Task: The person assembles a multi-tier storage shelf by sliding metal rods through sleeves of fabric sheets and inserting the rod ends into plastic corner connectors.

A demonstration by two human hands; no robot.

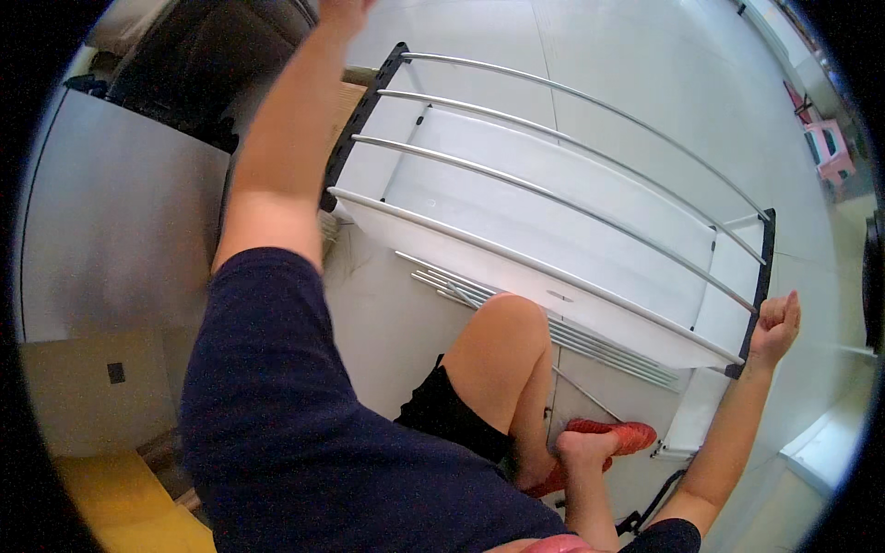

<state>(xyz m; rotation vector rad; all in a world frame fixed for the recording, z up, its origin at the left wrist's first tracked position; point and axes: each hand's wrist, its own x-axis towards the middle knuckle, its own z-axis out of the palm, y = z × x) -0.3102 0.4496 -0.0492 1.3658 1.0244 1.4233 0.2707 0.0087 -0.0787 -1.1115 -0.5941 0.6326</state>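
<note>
My right hand is out at full reach, forearm rising from the lower right corner, and its grip is curled into a loose fist pressed against the black end bar at the right end of the drying rack; I cannot tell whether the fingers actually wrap the bar. My left arm stretches up and away from my dark blue sleeve toward the top edge of the view, where my left hand is mostly cut off, so I cannot tell how its grip stands; it sits near the rack's far left black end bar. The rack lies stretched between my two hands, its silver rails running side by side over white panels, above the pale tiled floor. No laundry hangs on the rails. Below, my bare knee is raised, and one foot rests on a red slipper.
</note>
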